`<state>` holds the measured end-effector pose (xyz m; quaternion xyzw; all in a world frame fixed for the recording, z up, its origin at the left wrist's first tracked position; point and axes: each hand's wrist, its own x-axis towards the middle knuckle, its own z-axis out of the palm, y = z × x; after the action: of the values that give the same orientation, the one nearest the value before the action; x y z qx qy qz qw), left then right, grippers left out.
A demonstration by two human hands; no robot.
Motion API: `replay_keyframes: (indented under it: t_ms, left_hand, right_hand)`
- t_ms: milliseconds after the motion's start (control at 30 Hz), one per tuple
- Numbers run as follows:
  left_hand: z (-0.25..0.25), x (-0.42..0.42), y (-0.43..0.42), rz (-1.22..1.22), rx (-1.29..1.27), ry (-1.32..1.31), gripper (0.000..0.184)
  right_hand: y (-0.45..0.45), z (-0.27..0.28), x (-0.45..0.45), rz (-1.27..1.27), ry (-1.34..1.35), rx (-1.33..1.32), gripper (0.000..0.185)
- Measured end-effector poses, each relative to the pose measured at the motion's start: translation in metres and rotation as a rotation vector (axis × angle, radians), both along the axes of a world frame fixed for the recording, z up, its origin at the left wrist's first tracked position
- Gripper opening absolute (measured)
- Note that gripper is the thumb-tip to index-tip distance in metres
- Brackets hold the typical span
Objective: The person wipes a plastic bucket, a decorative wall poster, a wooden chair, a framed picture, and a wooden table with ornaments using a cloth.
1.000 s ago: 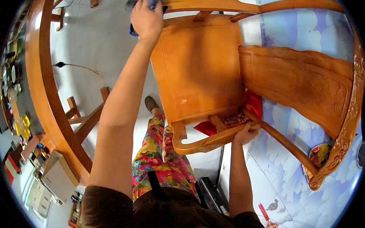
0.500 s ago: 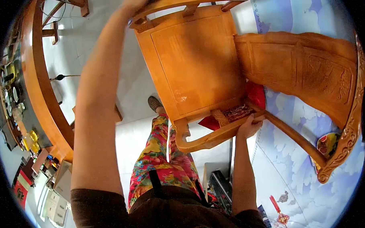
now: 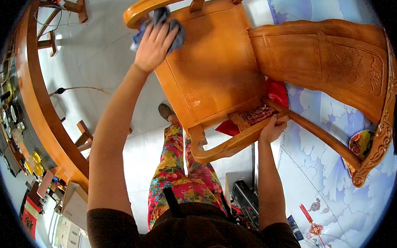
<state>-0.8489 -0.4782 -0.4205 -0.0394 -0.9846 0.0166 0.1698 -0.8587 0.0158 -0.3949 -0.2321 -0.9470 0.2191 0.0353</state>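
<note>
A brown wooden armchair point(image 3: 209, 59) with a carved back point(image 3: 323, 58) fills the upper middle of the view. My left hand point(image 3: 155, 46) presses a bunched dark grey-blue cloth point(image 3: 177, 38) at the seat's front corner, by the curved end of the far armrest point(image 3: 134, 14). Its fingers are bent over the cloth. With my right hand point(image 3: 272, 129) I grip the near armrest point(image 3: 226, 149) from its outer side, close to the back post. Behind that armrest, red patterned fabric point(image 3: 255, 117) shows in part.
On the left stands a long curved wooden table point(image 3: 46, 110) carrying several small items. A wooden stool point(image 3: 82, 135) is partly under it. A black case point(image 3: 244, 197) lies near my right leg. The right wall point(image 3: 301, 171) has a cloud pattern and a red hanging knot point(image 3: 316, 228).
My left hand has moved with the cloth from the far armrest, near the top edge, down to the seat's front corner. The right hand keeps its hold on the near armrest.
</note>
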Motion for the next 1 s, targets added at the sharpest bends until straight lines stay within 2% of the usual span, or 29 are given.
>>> replay_keyframes:
  t_ms: [67,100,167,367,400,467,600,700,767,800,833,867,900,933,967,1000]
  left_hand:
    - [0.002,-0.028,-0.009,0.202,-0.198,-0.151,0.057]
    - [-0.001,-0.033,-0.01,0.213,-0.31,-0.184,0.056]
    - [-0.033,-0.038,-0.015,0.4,-0.331,-0.415,0.054]
    - [-0.056,-0.037,-0.019,0.499,-0.285,-0.139,0.052]
    - [-0.057,-0.039,-0.023,0.485,-0.152,-0.07,0.053]
    - [-0.058,-0.038,-0.023,0.513,0.028,-0.097,0.052]
    - [-0.045,-0.016,-0.006,0.519,0.267,-0.025,0.047]
    - [-0.034,0.027,0.03,0.683,0.663,-0.196,0.041]
    - [-0.028,0.074,0.053,0.892,0.895,-0.458,0.036]
    - [-0.055,0.11,0.059,0.944,0.987,-0.45,0.037]
    - [-0.084,0.154,0.068,0.956,1.03,-0.417,0.038]
    - [-0.056,0.181,0.092,1.1,1.138,-0.409,0.037]
    - [-0.042,0.214,0.108,1.055,1.195,-0.339,0.036]
    - [-0.09,0.269,0.108,1.129,1.228,-0.494,0.036]
    - [-0.041,0.285,0.129,1.184,1.355,-0.421,0.036]
    - [-0.064,0.331,0.136,1.134,1.388,-0.297,0.034]
  right_hand:
    - [0.003,-0.002,0.001,-0.015,-0.009,0.029,0.083]
    - [0.003,-0.005,0.0,-0.047,-0.018,0.067,0.083]
    - [0.002,-0.009,-0.001,-0.058,-0.004,0.095,0.082]
    - [0.003,-0.002,-0.001,0.003,0.022,-0.044,0.086]
    - [0.001,-0.001,-0.001,-0.016,0.004,-0.04,0.086]
    - [-0.003,0.001,-0.001,0.004,0.028,0.029,0.086]
    - [-0.005,0.002,-0.001,-0.007,0.037,-0.042,0.082]
    - [-0.005,-0.007,0.0,-0.027,0.105,-0.023,0.076]
    - [-0.014,0.001,0.0,-0.073,0.072,0.037,0.077]
    - [-0.023,0.018,0.0,-0.048,0.048,-0.066,0.084]
    - [-0.021,0.015,0.0,-0.025,0.077,-0.052,0.086]
    - [-0.016,0.005,0.0,0.0,0.108,-0.04,0.089]
    - [-0.01,-0.002,0.001,0.028,0.137,-0.028,0.091]
    - [-0.005,0.0,0.003,0.056,0.132,-0.167,0.091]
    - [0.002,0.005,0.007,0.085,0.128,-0.307,0.091]
    - [0.01,0.01,0.011,0.116,0.126,-0.449,0.092]
